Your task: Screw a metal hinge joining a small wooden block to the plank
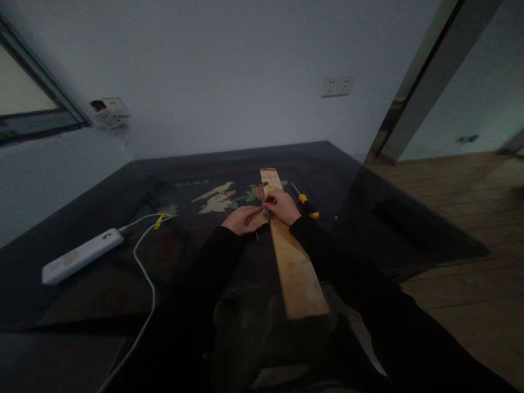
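Note:
A long wooden board (297, 267) lies lengthwise on the dark table, its near end sticking out over the front edge. Beside its left edge is a short wooden piece (257, 220), with my left hand (239, 220) closed over it. A small metal hinge-like fitting (266, 213) sits where the two pieces meet. My right hand (283, 207) rests over the board, thumb and fingers pinched together at the fitting; whatever is in the pinch is too small to make out. A small screw-like metal piece (257, 236) lies just below my left hand.
A yellow and black screwdriver (308, 206) lies right of the board. On the left stands a white power strip (84, 256) with a white cable (141, 265) running to the front edge. The dark table (229, 158) has a flower picture and backs onto a wall with sockets (337, 86).

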`<state>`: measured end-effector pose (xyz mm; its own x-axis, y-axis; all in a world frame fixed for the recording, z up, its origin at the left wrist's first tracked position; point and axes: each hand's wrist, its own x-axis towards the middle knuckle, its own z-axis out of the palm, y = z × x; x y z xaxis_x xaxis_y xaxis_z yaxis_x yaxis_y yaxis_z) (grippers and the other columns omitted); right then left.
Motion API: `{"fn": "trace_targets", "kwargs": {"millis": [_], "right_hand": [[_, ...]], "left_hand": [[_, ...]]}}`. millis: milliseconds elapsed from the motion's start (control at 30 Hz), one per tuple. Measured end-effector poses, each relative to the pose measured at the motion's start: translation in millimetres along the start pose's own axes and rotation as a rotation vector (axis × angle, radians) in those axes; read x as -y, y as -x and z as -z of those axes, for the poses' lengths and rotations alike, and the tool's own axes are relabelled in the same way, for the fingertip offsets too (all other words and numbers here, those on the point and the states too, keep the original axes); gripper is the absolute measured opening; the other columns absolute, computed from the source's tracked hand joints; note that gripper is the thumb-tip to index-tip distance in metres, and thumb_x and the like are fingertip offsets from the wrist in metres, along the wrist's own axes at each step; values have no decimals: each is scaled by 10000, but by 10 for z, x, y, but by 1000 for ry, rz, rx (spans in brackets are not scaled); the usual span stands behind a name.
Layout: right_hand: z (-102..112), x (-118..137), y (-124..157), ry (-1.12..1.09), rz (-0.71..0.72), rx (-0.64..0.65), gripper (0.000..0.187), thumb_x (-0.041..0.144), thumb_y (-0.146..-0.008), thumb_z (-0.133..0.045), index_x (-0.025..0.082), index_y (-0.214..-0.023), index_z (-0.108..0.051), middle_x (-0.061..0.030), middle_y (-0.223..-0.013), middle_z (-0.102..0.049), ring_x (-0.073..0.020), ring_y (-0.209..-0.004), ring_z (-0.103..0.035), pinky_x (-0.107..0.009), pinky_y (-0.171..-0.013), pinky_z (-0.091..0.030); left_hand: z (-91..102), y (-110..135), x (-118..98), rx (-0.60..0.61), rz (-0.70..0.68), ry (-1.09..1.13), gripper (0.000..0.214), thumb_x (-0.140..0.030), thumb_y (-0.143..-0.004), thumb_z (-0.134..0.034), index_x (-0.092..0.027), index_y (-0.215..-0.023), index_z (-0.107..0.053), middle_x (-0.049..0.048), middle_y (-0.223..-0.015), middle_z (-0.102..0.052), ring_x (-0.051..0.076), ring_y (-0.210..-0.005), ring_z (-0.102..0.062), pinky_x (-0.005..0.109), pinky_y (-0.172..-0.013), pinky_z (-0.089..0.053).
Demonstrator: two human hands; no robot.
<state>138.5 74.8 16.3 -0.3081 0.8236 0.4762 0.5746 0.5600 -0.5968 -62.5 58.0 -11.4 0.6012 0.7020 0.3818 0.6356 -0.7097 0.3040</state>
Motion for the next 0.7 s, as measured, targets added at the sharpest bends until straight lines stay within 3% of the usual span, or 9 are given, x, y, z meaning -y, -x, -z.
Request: {"fn": "trace_targets", "kwargs": {"millis": [700], "right_hand": [[-21, -11, 18, 44, 21, 33, 75, 237, -783, -613, 177, -803, -652, -18, -790, -668, -119, -723, -578, -233, -679, -410]], "left_hand": [[-28, 2, 12, -2, 17, 14, 567, -374, -741, -648, -166, -1261, -560, 135, -1216, -604, 252, -1119, -571, 405, -974, -463]]}}
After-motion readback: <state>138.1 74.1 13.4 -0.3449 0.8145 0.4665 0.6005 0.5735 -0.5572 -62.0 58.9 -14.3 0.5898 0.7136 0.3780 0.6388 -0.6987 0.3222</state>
